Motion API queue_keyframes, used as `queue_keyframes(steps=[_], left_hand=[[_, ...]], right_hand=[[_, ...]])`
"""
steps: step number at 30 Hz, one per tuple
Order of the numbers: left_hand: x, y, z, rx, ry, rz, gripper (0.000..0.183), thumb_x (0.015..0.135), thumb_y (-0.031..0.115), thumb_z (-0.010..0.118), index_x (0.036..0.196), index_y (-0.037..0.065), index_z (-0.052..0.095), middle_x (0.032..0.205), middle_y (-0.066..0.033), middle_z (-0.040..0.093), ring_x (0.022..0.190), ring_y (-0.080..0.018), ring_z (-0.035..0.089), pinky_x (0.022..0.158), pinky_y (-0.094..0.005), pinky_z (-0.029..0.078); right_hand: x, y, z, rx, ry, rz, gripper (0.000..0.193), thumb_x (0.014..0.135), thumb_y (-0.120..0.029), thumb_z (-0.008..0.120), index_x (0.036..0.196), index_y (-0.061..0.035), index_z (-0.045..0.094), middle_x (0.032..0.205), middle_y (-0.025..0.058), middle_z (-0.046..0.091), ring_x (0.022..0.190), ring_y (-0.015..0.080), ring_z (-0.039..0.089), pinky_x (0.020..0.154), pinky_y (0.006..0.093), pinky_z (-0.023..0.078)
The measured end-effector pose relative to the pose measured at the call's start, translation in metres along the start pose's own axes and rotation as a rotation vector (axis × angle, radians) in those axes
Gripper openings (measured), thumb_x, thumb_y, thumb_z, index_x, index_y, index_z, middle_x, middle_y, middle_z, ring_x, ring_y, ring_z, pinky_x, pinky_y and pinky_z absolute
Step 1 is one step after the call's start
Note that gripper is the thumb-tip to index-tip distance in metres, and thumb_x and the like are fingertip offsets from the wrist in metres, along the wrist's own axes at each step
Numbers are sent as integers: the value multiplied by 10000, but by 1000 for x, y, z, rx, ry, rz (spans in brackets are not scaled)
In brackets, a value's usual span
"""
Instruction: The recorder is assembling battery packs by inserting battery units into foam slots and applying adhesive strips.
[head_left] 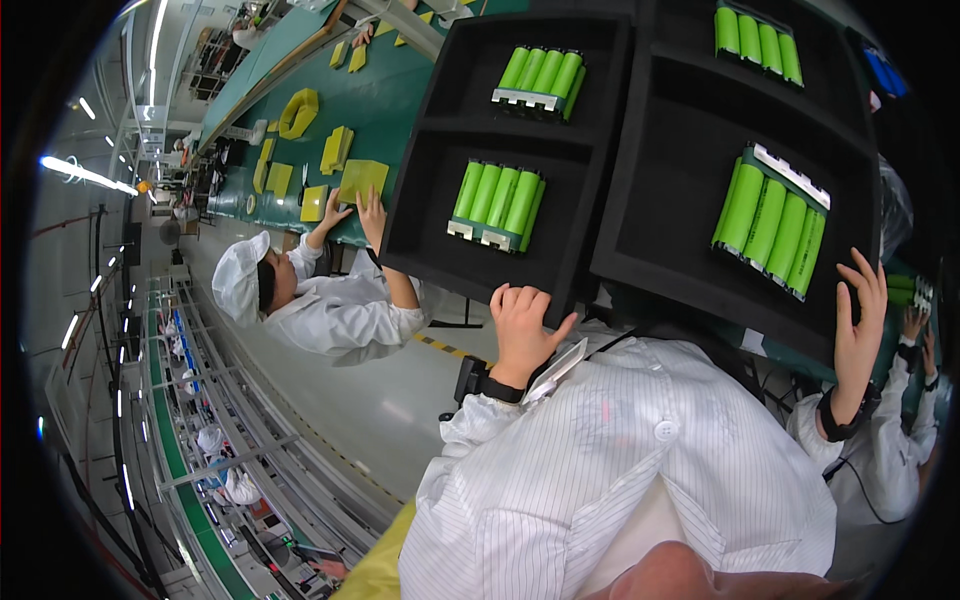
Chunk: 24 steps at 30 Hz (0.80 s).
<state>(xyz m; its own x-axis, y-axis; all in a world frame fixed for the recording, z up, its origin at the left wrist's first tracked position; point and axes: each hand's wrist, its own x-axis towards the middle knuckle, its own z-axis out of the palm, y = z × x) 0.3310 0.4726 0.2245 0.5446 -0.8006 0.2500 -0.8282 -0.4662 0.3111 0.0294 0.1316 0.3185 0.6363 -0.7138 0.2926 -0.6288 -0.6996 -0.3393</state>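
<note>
Two black trays with divided compartments lie side by side before me, the left tray (pixel 408 235) and the right tray (pixel 665 260). Green cylindrical-cell battery packs with pale metal strips sit in them, including a near-left pack (pixel 497 205) and a near-right pack (pixel 770 222). My left hand (pixel 525 330) curls its fingers over the left tray's near edge, thumb out to the side. At the right tray's near right corner, my right hand (pixel 858 325) rests against the side with its fingers stretched and apart. Neither hand touches a battery pack.
To the left, a person in a white cap (pixel 242 275) handles yellow sheets (pixel 362 180) on a green workbench (pixel 385 110). Another worker's hands (pixel 915 325) are near green cells at the far right. A conveyor line (pixel 185 450) runs along the lower left.
</note>
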Motion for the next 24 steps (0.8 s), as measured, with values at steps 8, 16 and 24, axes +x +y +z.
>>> queue_keyframes(steps=[8, 16, 24], left_hand=[[-2, -4, 9, 17, 137, 41, 310, 668, 293, 794, 717, 73, 582, 772, -49, 518, 821, -267, 503, 860, -421, 349], [1, -9, 8, -9, 177, 57, 304, 674, 293, 796, 704, 72, 588, 756, -46, 530, 822, -259, 514, 855, -409, 338], [-7, -12, 14, 2, 157, 73, 327, 705, 332, 790, 703, 78, 584, 758, -43, 539, 825, -261, 515, 851, -420, 329]], right_hand=[[1, 0, 1, 23, -20, 12, 175, 963, -128, 561, 1100, -51, 637, 1313, 87, 586, 1355, 342, 400, 1137, 430, 278], [0, -8, 1, 76, 28, 49, 168, 947, -118, 575, 1083, -44, 639, 1286, 96, 600, 1323, 339, 434, 1141, 420, 284], [-1, -25, -6, 104, 97, 82, 144, 904, -47, 585, 1035, -20, 638, 1212, 116, 630, 1271, 349, 482, 1117, 426, 326]])
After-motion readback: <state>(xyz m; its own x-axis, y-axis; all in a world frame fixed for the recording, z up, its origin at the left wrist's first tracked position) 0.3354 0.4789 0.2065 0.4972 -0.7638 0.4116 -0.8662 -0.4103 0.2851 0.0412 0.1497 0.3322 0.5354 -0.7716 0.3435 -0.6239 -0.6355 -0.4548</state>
